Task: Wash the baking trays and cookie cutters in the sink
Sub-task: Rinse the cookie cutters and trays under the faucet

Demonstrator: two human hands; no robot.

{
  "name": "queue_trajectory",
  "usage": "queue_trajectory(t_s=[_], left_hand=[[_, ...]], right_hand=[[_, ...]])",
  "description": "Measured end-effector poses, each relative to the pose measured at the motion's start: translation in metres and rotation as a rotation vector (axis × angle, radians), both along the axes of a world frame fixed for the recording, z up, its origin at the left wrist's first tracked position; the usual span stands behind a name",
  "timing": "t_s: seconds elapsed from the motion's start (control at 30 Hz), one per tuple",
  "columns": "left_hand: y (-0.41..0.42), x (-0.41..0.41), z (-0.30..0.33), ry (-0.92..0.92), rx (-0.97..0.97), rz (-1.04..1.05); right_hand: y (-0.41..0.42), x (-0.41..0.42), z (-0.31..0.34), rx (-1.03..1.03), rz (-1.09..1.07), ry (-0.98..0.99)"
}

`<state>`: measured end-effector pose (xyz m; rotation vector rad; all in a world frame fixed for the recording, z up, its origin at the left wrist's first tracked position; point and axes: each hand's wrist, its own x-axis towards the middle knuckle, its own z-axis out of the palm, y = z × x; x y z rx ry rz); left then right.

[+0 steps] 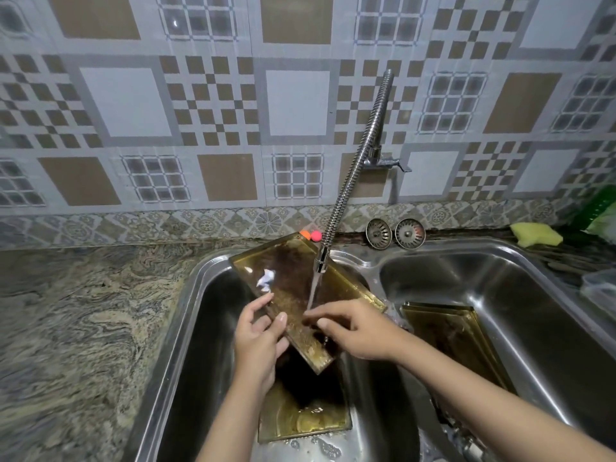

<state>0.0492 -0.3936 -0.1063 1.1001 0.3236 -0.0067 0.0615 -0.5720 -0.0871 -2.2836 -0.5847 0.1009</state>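
A gold baking tray (293, 278) with a dark, browned base tilts over the left sink basin (200, 345), its far end on the sink rim. Water from the flexible tap (353, 181) runs onto it. My left hand (260, 338) grips the tray's left edge, thumb on top. My right hand (350, 325) rests on the tray's wet surface with fingers spread under the stream. A second gold tray (306, 418) lies flat in the left basin below. More gold trays (450, 331) lean stacked in the right basin (533, 311).
Two metal sink strainers (395, 233) stand against the wall behind the sink. A yellow sponge (535, 234) lies at the back right by something green. Small orange and pink items (310, 235) sit behind the tray. A clear plastic container (600, 291) is at the right edge. Marbled counter (83, 328) spreads left.
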Motion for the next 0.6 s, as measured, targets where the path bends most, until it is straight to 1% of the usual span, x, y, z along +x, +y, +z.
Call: queue_trajectory(t_s=[0.07,0.1,0.17,0.27,0.37,0.4,0.43,0.5,0.53,0.57,0.6], left_hand=[[0.02,0.003,-0.007,0.04,0.02,0.002],[0.029,0.004,-0.01,0.053,0.041,-0.012],[0.04,0.005,-0.012,0.068,0.052,-0.045],[0.044,0.006,-0.012,0.086,0.03,-0.081],[0.044,0.006,-0.019,0.152,0.007,-0.124],[0.043,0.004,-0.022,0.195,0.06,-0.145],[0.041,0.003,-0.022,0.234,0.18,-0.178],[0.035,-0.002,-0.018,0.255,0.489,-0.235],[0.032,-0.003,-0.014,0.215,0.557,-0.242],[0.028,-0.004,-0.009,0.16,0.56,-0.25],[0.024,-0.005,-0.004,0.108,0.518,-0.27]], right_hand=[[-0.019,0.008,0.001,-0.036,-0.157,-0.11],[-0.03,0.013,0.0,-0.072,-0.241,-0.106],[-0.043,0.02,-0.003,-0.08,-0.347,0.024],[-0.042,0.019,-0.008,0.174,-0.355,0.226],[-0.031,0.009,-0.009,0.384,-0.418,0.281],[-0.027,0.006,-0.008,0.429,-0.448,0.276],[-0.024,0.003,-0.007,0.458,-0.47,0.268],[-0.015,-0.005,-0.004,0.472,-0.478,0.234],[-0.01,-0.009,-0.003,0.449,-0.472,0.203],[-0.005,-0.014,-0.003,0.395,-0.47,0.171],[0.001,-0.019,-0.004,0.319,-0.467,0.143]])
